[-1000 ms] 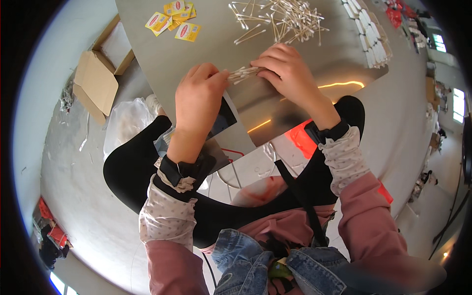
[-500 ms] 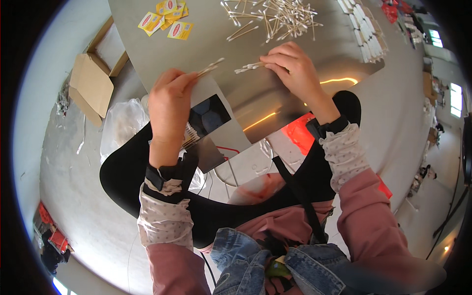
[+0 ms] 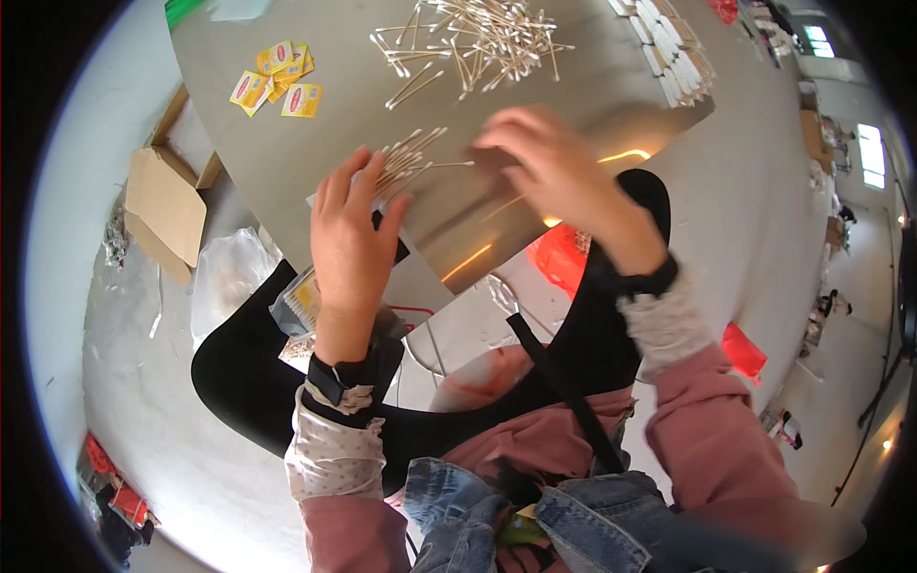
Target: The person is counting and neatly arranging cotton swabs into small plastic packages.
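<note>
White-tipped swabs (image 3: 405,160) between 2 hands (image 3: 565,180), nearer the left one (image 3: 349,234)

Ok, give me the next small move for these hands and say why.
Perhaps bring the right hand in to tuck the stray swab into line with the small bunch of cotton swabs: it juts out to the right, the bunch lies unevenly fanned by the left hand, and the right hand, though blurred, is nearby.

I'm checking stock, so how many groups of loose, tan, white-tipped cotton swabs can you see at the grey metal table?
2: a large heap toward the table's far side, and a smaller bunch beside the left hand; some may be hidden behind it.
</note>
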Available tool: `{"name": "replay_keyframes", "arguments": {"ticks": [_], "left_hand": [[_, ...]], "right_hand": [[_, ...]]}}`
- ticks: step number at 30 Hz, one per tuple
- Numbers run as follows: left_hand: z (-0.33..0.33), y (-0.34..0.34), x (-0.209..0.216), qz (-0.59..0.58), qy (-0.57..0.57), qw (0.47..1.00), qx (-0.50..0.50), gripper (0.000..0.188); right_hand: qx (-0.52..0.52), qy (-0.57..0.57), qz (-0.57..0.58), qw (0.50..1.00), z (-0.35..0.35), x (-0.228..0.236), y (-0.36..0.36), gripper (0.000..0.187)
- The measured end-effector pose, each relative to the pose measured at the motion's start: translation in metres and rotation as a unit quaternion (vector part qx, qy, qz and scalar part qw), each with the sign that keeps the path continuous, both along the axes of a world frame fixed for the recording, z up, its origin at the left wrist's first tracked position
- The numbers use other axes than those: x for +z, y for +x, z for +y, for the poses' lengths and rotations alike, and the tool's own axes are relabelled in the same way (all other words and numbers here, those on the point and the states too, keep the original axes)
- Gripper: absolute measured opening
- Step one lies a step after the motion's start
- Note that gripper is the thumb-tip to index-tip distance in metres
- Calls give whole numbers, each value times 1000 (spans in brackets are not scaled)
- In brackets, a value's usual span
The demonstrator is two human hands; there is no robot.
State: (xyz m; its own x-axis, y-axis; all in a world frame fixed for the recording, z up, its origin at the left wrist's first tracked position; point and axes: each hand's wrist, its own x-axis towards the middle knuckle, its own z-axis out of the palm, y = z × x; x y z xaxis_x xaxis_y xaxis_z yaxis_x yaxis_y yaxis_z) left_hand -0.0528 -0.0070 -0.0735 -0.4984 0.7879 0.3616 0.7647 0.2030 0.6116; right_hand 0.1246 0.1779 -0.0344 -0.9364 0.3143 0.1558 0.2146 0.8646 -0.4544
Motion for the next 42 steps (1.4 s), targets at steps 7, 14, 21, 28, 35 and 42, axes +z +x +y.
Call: {"name": "replay_keyframes", "arguments": {"ticks": [7, 14, 21, 28, 35, 42], "left_hand": [[2, -3, -5, -20, -20, 999, -31, 40], [-4, 3, -1, -86, -20, 996, 5, 38], [-4, 37, -2, 79, -149, 985, 19, 79], [8, 50, -27, 141, -202, 968, 46, 102], [-9, 59, -27, 123, -199, 972, 25, 102], [-12, 63, -28, 113, -186, 976, 1, 99]], "right_hand": [[22, 27, -130, 991, 49, -3, 58, 22], [121, 47, 56, 990, -38, -45, -38, 18], [-18, -58, 164, 985, -30, -43, -53, 20], [23, -33, 77, 996, 3, -40, -30, 13], [-49, 37, 31, 998, 37, -36, -13, 8], [-26, -22, 121, 992, -21, -55, -69, 8]]}}
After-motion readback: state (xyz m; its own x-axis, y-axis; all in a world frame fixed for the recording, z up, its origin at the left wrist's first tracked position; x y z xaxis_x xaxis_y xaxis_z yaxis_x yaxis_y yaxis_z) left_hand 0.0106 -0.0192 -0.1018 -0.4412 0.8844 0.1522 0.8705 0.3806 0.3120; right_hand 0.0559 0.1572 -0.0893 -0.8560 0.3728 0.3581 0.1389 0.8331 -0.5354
